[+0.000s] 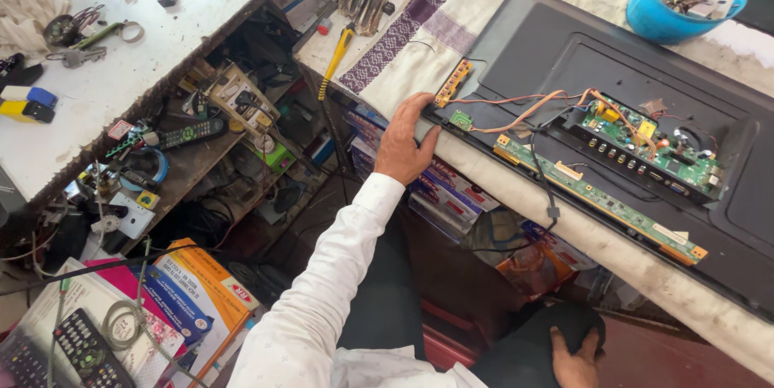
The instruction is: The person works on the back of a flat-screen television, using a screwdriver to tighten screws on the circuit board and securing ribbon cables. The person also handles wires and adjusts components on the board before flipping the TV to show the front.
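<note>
Black plastic television back panel (564,41) is lying face down on a cloth-covered bench (419,57), right and far in the head view, its circuit boards (645,146) exposed. We are seeing the left hand (403,142) reaching out on a straightened, white-sleeved arm, palm down, fingers spread and pressing on the panel's near left corner; it is touching, not gripping. The right hand (576,356) is resting low and near on a dark-trousered knee, fingers loosely curled, holding nothing.

We are judging the main risk to be the loose orange wires (516,110) and the small green board (461,119) just beside the left fingertips: a slide of the hand could be snagging them. The panel's near edge is overhanging the bench, so uneven pressing could be tipping it toward the cluttered shelves (218,122) at left.
</note>
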